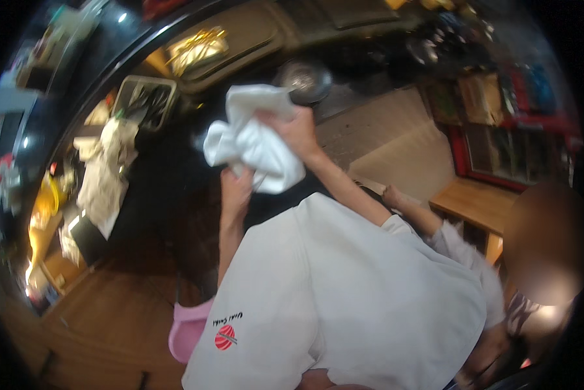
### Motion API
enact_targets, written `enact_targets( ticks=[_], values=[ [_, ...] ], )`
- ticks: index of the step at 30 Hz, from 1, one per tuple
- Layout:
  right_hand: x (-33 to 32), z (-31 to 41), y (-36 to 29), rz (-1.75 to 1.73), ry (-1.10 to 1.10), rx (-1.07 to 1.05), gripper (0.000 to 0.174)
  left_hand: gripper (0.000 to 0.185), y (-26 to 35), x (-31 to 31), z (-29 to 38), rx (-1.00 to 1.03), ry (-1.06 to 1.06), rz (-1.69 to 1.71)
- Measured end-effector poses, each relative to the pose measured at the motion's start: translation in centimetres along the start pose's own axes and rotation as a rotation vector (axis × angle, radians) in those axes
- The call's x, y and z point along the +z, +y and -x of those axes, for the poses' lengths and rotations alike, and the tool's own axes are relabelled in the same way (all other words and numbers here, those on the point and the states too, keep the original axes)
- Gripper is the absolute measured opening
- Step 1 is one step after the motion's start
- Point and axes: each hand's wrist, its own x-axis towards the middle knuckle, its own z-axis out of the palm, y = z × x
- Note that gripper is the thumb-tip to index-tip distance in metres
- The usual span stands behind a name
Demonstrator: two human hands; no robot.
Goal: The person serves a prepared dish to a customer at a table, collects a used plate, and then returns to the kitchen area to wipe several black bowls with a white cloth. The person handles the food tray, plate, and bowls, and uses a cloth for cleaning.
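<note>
A crumpled white cloth [272, 156] is held up in front of my chest, between both hands. My left hand [236, 190] grips its lower edge. Higher up and to the right, my right hand [294, 129] holds the upper folds, and part of its fingers is hidden by the fabric. A flap of the cloth stands up beyond the right hand. Just behind that flap sits a round metal bowl or pan [305, 80] on the dark counter.
Left lies a rectangular bin [167, 105] with dark contents, near crumpled brown paper [104, 180]. A pink plastic object [189, 331] is by my left side. At right, another person's forearm [413, 209] reaches in close, beside a wooden shelf [474, 202] and a red-framed cabinet [460, 151].
</note>
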Motion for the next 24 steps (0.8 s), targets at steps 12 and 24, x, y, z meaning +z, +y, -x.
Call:
enact_targets(
  ticks=[12,24],
  values=[
    [1.6,-0.6,-2.0,0.134,-0.351,0.088,0.032,0.046,4.6,-0.8,-0.2,0.346,0.133,0.328],
    [5.6,-2.4,-5.8,0.007,-0.133,-0.118,0.027,0.036,7.3,3.3,-2.7,0.463,0.751,0.298]
  ],
)
